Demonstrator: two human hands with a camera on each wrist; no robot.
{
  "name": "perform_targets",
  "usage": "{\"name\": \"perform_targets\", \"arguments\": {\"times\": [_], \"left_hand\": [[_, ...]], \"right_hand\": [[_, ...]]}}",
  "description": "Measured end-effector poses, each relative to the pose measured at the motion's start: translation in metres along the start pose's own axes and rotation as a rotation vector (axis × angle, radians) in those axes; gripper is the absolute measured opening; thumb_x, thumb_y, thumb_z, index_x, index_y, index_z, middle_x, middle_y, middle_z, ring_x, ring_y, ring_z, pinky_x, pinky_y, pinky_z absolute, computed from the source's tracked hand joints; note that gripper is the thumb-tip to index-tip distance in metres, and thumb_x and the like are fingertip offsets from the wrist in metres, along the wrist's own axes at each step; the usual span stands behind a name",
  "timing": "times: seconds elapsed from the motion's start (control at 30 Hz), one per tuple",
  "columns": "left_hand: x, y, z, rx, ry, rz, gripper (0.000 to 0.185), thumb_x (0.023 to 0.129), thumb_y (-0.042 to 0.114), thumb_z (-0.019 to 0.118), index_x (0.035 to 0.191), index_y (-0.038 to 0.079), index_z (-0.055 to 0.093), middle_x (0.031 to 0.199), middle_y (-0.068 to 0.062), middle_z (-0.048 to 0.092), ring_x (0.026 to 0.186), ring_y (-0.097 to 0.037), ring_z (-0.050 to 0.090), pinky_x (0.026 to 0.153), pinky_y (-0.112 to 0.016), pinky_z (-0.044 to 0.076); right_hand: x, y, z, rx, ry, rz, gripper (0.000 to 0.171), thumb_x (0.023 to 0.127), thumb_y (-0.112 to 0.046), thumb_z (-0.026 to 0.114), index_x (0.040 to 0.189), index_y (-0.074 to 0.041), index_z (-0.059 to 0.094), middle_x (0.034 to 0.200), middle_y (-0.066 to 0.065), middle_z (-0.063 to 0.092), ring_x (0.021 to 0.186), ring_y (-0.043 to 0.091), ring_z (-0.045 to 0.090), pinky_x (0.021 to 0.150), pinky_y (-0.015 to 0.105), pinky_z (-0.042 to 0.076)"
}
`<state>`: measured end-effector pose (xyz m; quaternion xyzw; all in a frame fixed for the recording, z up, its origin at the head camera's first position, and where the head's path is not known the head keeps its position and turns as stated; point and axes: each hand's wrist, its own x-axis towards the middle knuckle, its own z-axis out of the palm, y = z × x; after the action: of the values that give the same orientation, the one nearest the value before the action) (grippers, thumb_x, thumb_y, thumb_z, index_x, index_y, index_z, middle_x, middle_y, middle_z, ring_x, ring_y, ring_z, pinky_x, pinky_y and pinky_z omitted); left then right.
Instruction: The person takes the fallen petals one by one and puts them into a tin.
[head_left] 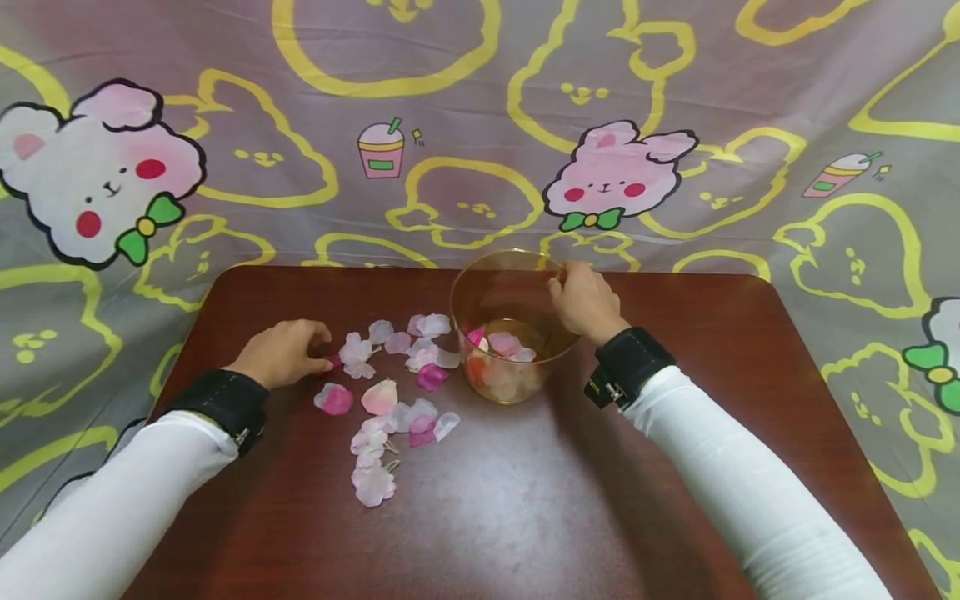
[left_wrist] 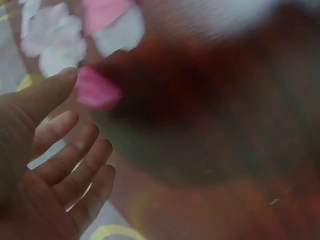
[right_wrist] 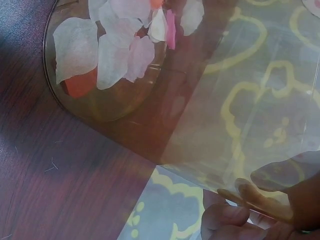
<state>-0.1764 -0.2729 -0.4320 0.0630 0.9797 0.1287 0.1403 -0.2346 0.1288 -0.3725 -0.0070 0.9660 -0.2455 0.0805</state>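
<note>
Left hand [head_left: 281,354]: at the left of the table [head_left: 525,492], thumb and fingers spread loosely with a gap between them. A dark pink petal [left_wrist: 98,91] lies at the thumb tip; contact appears likely, but no pinch is shown.

Right hand [head_left: 588,300]: holds the bucket [head_left: 480,292] by the right side of its rim, thumb and fingers on either side of the wall. The bucket stands right of the loose petals [head_left: 381,398], with some petals [head_left: 506,346] on its floor. Whether its base sits quite flat cannot be told.

Hazards, as judged:
- The dark pink petal may slip or skid, since it is thin and the fingers have not closed on it.
- Closing too hard could crease it.
- Overlapping petals, notably the near clump [head_left: 372,483], may lift together or scatter if a finger drags through them.
- Shifting the bucket left could push or trap the petals just beside its base.
- The one-sided grip could tip the bucket if the right hand pulls or bears down, spilling its contents.
</note>
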Motion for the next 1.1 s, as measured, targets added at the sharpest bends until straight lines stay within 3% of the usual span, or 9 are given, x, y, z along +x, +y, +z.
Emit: {"name": "perform_targets", "arguments": {"times": [0.1, 0.27, 0.4, 0.57, 0.7, 0.87, 1.1], "left_hand": [[-0.003, -0.004, 0.012, 0.018, 0.014, 0.004, 0.039, 0.084, 0.023, 0.082, 0.112, -0.001, 0.067, 0.100, -0.020, 0.070, 0.089, -0.033, 0.064, 0.082, -0.057, 0.052], [-0.006, -0.007, 0.022, 0.050, 0.087, 0.053, 0.019, 0.085, 0.013, 0.078, 0.096, 0.002, 0.069, 0.085, -0.014, 0.068, 0.073, -0.026, 0.059, 0.068, -0.049, 0.052], [-0.008, -0.012, 0.021, 0.069, 0.124, 0.071, 0.008, 0.088, 0.009, 0.074, 0.090, 0.002, 0.069, 0.083, -0.014, 0.070, 0.068, -0.025, 0.059, 0.064, -0.049, 0.052], [-0.008, -0.009, 0.009, 0.057, 0.165, 0.044, 0.010, 0.091, 0.009, 0.071, 0.095, 0.000, 0.070, 0.086, -0.018, 0.071, 0.068, -0.027, 0.060, 0.065, -0.052, 0.053], [-0.005, 0.002, -0.004, 0.032, 0.242, 0.029, 0.016, 0.092, 0.011, 0.069, 0.102, -0.001, 0.070, 0.094, -0.021, 0.073, 0.070, -0.030, 0.062, 0.067, -0.054, 0.053], [0.000, 0.023, -0.017, -0.004, 0.332, 0.049, 0.016, 0.094, 0.014, 0.068, 0.104, 0.001, 0.070, 0.094, -0.020, 0.073, 0.070, -0.029, 0.060, 0.059, -0.048, 0.048], [0.003, 0.075, -0.038, -0.076, 0.403, 0.133, 0.020, 0.097, 0.016, 0.065, 0.110, 0.001, 0.070, 0.101, -0.018, 0.072, 0.075, -0.028, 0.059, 0.061, -0.043, 0.047]], "right_hand": [[0.000, -0.002, 0.000, 0.001, 0.000, 0.003, 0.025, 0.105, -0.032, 0.046, 0.099, -0.009, 0.055, 0.086, 0.007, 0.054, 0.081, 0.028, 0.057, 0.066, 0.040, 0.038], [0.000, -0.003, 0.000, 0.002, 0.006, -0.006, 0.025, 0.105, -0.031, 0.047, 0.097, -0.009, 0.054, 0.083, 0.007, 0.053, 0.078, 0.027, 0.056, 0.064, 0.038, 0.037], [0.000, -0.002, 0.001, 0.002, 0.008, -0.010, 0.025, 0.105, -0.031, 0.047, 0.097, -0.009, 0.054, 0.083, 0.007, 0.053, 0.078, 0.027, 0.056, 0.064, 0.038, 0.037], [0.001, -0.001, 0.000, 0.000, 0.006, -0.007, 0.025, 0.105, -0.031, 0.048, 0.098, -0.009, 0.054, 0.084, 0.007, 0.053, 0.079, 0.027, 0.056, 0.064, 0.038, 0.037], [0.001, 0.000, 0.000, -0.003, 0.004, 0.001, 0.025, 0.105, -0.032, 0.047, 0.099, -0.009, 0.054, 0.085, 0.007, 0.053, 0.080, 0.027, 0.056, 0.065, 0.038, 0.037], [0.001, 0.001, 0.000, -0.005, 0.005, 0.006, 0.025, 0.105, -0.032, 0.047, 0.099, -0.009, 0.054, 0.086, 0.007, 0.054, 0.082, 0.028, 0.057, 0.066, 0.039, 0.038], [0.002, 0.000, -0.001, -0.007, 0.002, 0.005, 0.026, 0.105, -0.032, 0.048, 0.103, -0.008, 0.056, 0.088, 0.007, 0.056, 0.084, 0.028, 0.058, 0.067, 0.040, 0.040]]}}
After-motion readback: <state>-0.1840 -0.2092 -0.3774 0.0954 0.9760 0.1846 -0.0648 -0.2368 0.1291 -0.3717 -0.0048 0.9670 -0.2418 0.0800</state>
